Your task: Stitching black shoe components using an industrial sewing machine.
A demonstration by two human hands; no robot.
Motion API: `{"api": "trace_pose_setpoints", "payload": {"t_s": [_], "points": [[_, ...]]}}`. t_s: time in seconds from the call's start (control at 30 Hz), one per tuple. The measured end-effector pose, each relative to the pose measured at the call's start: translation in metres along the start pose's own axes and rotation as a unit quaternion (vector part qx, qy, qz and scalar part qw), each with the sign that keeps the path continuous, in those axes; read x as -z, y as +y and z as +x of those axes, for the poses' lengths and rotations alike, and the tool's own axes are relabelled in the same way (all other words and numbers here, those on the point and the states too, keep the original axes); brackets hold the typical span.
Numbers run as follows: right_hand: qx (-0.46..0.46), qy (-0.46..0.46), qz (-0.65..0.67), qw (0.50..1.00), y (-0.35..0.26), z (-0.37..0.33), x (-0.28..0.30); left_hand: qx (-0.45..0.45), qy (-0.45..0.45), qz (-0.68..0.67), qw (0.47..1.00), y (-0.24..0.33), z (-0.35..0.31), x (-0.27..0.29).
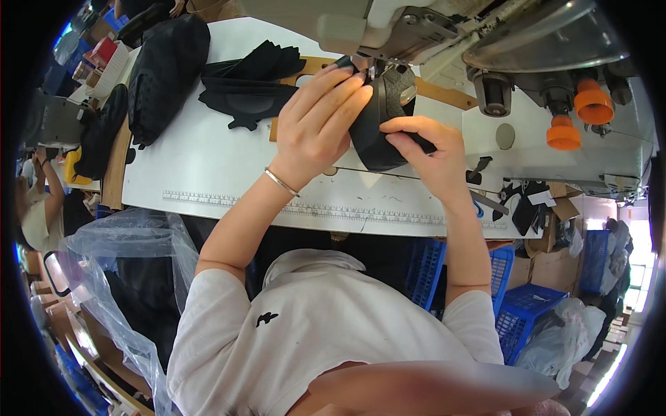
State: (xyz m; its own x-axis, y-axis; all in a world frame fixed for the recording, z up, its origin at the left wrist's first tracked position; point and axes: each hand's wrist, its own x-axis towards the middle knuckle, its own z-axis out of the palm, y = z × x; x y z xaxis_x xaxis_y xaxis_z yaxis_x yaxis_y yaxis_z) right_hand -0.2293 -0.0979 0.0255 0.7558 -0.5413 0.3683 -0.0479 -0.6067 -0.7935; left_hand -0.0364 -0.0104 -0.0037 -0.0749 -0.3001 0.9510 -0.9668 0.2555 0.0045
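A black shoe upper sits under the needle of a sewing machine on a white worktable. My left hand presses on its left side, fingers reaching toward the needle; a thin metal bracelet circles that wrist. My right hand grips the piece's lower right edge, thumb on top. Both hands hold the same black piece against the machine bed.
A stack of black cut pieces lies left of the machine, with black bags beyond. A ruler strip runs along the table's near edge. Clear plastic sheeting hangs at lower left; blue crates stand at lower right. Another person sits at far left.
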Motion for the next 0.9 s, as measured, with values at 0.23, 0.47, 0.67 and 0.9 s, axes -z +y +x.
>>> {"api": "trace_pose_setpoints", "payload": {"t_s": [0.23,0.47,0.67,0.9], "points": [[0.027,0.044,0.069,0.996,0.011,-0.021,-0.010,-0.047,0.036,0.011,0.998,-0.006,-0.005,-0.002],[0.038,0.090,0.073,0.993,0.010,-0.025,-0.027,-0.064,0.029,0.008,0.998,-0.016,-0.006,-0.003],[0.026,0.115,0.098,0.988,0.009,-0.028,-0.031,-0.083,0.028,-0.027,0.996,-0.026,-0.008,-0.003],[0.036,0.119,0.081,0.989,0.010,-0.027,-0.030,-0.090,0.014,-0.009,0.996,-0.024,-0.007,-0.002]]}}
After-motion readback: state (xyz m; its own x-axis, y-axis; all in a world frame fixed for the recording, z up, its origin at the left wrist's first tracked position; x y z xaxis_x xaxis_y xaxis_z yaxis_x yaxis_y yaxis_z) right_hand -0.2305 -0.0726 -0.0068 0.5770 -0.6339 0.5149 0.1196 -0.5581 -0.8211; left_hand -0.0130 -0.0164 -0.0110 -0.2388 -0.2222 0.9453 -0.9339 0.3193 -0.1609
